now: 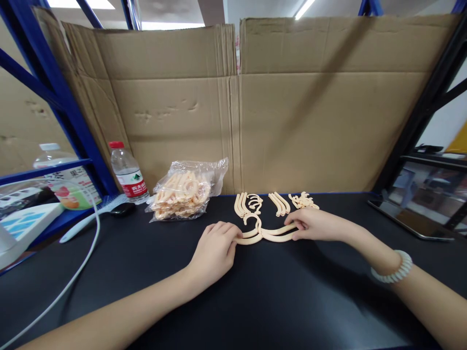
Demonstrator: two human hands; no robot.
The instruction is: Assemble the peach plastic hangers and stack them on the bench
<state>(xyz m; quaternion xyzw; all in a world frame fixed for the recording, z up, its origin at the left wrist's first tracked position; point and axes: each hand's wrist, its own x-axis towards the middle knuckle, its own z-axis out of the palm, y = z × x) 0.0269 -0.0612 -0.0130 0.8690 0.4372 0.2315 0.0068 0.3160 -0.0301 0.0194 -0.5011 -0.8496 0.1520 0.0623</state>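
A cream plastic clothes hanger (278, 237) with a curved hook and paired arms lies in front of me on the black table. My left hand (216, 249) is closed round the ends of its left arms, with the fingertips partly hidden. At the other side, my right hand (310, 224) pinches the ends of the right arms between thumb and fingers. Just behind the hanger lie curved cream strips (240, 205) and several loose hooks (255, 202). Straighter cream bars (279, 204) sit to their right, beside a small heap of cream pieces (304, 200).
A clear plastic bag (183, 192) of cream parts lies at back left, near a red-capped bottle (128, 172). A white cable (84, 262) crosses the left side. A dark flat tablet-like device (410, 221) lies at right. Cardboard (328, 112) walls the back.
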